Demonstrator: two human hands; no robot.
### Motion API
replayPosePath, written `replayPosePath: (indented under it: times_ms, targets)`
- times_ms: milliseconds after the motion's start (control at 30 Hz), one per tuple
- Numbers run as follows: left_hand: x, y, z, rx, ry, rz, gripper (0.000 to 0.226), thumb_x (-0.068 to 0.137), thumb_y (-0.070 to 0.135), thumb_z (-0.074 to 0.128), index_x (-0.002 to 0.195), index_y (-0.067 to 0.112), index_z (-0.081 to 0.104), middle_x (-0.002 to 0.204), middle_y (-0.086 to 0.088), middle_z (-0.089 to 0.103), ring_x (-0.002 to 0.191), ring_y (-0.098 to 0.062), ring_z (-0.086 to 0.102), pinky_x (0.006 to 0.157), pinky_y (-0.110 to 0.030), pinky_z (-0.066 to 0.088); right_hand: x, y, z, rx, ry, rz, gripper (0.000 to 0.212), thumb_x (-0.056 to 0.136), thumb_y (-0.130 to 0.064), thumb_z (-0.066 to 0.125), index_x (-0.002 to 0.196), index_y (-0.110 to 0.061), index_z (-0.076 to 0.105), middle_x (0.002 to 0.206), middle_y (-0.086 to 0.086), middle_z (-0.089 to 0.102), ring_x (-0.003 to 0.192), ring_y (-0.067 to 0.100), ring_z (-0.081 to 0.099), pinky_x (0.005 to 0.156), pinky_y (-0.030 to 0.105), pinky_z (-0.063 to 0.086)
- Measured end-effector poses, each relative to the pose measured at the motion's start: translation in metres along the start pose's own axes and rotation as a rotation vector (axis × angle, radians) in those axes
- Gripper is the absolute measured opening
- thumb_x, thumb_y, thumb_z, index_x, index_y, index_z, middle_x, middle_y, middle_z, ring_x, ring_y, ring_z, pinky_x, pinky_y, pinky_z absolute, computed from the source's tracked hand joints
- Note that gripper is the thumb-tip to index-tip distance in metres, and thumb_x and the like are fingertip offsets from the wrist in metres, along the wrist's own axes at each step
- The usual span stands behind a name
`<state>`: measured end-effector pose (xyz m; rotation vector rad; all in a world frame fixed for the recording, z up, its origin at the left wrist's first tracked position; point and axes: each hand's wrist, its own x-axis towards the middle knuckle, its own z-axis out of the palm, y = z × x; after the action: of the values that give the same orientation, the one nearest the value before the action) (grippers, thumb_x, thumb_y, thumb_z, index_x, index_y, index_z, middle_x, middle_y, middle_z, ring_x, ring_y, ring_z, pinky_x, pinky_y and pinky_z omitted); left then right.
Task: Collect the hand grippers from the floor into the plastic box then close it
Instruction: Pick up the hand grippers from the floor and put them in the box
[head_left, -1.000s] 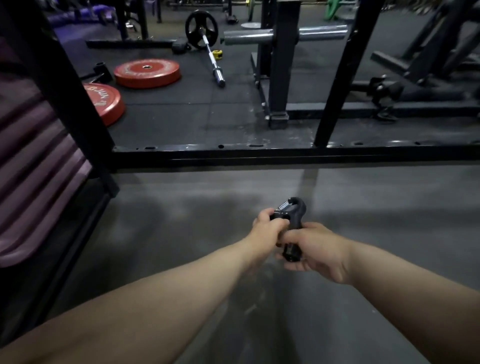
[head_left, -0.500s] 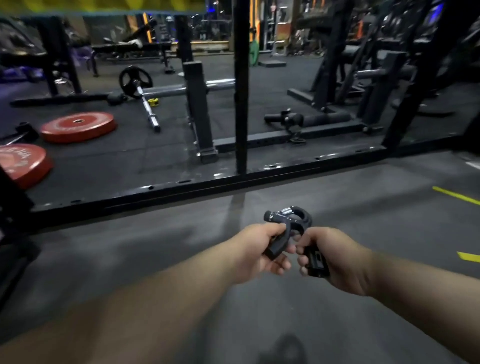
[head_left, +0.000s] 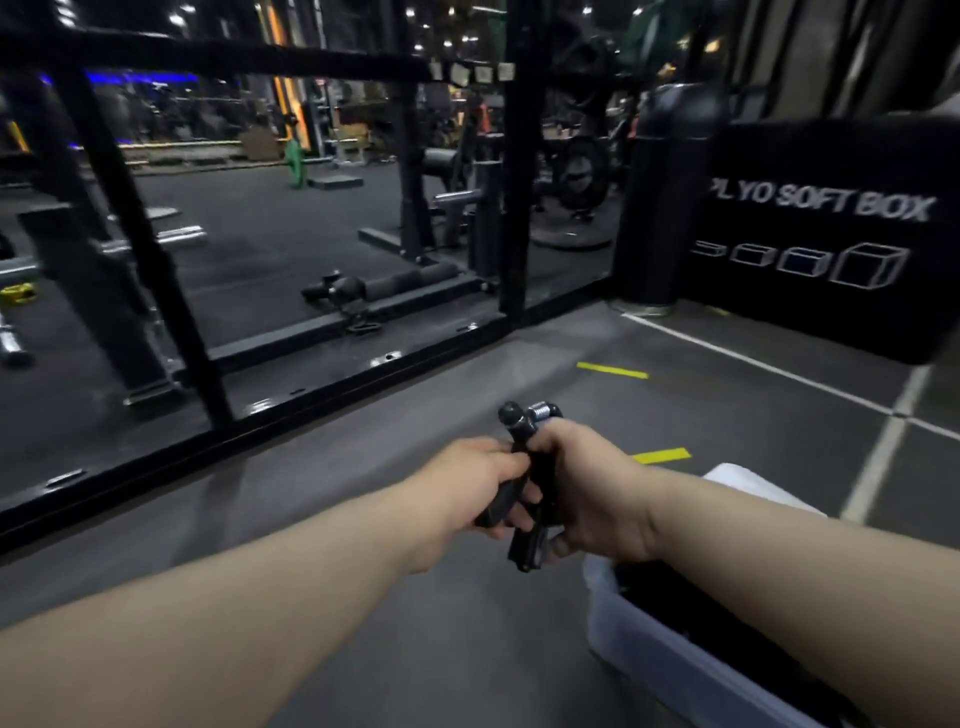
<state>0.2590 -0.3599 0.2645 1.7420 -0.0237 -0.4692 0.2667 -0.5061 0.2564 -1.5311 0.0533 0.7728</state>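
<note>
A black hand gripper (head_left: 524, 441) with a metal spring at its top is held upright in front of me, above the grey floor. My left hand (head_left: 467, 488) grips its left handle and my right hand (head_left: 587, 488) grips its right handle. A translucent plastic box (head_left: 618, 623) stands on the floor at the lower right, just under my right forearm. It is open and dark shapes lie inside, largely hidden by that arm. A pale edge (head_left: 748, 480), perhaps the lid, shows behind the forearm.
A black rack frame (head_left: 291, 395) runs across the floor ahead and to the left, with upright posts. A large black plyo soft box (head_left: 831, 234) stands at the far right. Yellow tape marks (head_left: 613, 370) and white lines mark the grey floor.
The view has swung to the right and upward. The plastic box and the plyo soft box have come into view. Both hands still hold the hand gripper.
</note>
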Motion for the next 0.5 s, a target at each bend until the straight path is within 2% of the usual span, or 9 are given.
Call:
replayPosePath:
  times_ms: [67,200,300,400,500]
  targets:
    - [0.012,0.012,0.032,-0.013,-0.008,0.007,0.018,0.098,0.014,0.046,0.098,0.010,0.063,0.082,-0.012,0.071,0.066,-0.026,0.064,0.054,-0.027,0.046,-0.015,0.002,-0.027,0.017,0.007,-0.011,0.039,0.084,-0.048,0.040,0.060,-0.018,0.037,0.062,0.009,0.040,0.062,0.024,0.052,0.061,0.030,0.040]
    - [0.035,0.024,0.096,-0.074,-0.050,-0.023,0.028,0.098,0.019,0.043,0.109,0.005,0.066,0.088,-0.014,0.070,0.070,-0.023,0.062,0.056,-0.028,0.046,-0.044,0.009,-0.087,0.023,0.105,0.062,0.049,0.095,-0.056,0.040,0.065,-0.018,0.049,0.060,0.004,0.041,0.060,0.019,0.052,0.059,0.029,0.047]
    - [0.048,0.026,0.137,-0.112,-0.161,-0.023,0.027,0.099,0.026,0.045,0.112,0.012,0.063,0.088,-0.009,0.066,0.067,-0.018,0.058,0.060,-0.028,0.043,-0.065,0.014,-0.132,-0.005,0.147,0.107,0.046,0.096,-0.045,0.037,0.061,-0.018,0.050,0.064,0.004,0.044,0.063,0.023,0.052,0.065,0.039,0.053]
    - [0.061,0.025,0.185,-0.125,-0.250,-0.016,0.029,0.095,0.028,0.053,0.115,0.010,0.064,0.098,-0.010,0.063,0.076,-0.022,0.060,0.069,-0.033,0.045,-0.098,0.024,-0.167,-0.095,0.120,0.159,0.035,0.096,-0.029,0.032,0.070,-0.015,0.051,0.061,0.002,0.051,0.058,0.023,0.060,0.076,0.051,0.053]
    - [0.068,0.022,0.230,-0.122,-0.278,-0.032,0.016,0.090,0.022,0.059,0.101,0.012,0.065,0.092,-0.011,0.062,0.062,-0.020,0.060,0.060,-0.029,0.044,-0.127,0.037,-0.196,-0.233,0.086,0.233,0.032,0.094,-0.020,0.032,0.081,-0.010,0.060,0.066,0.004,0.059,0.064,0.029,0.064,0.083,0.060,0.053]
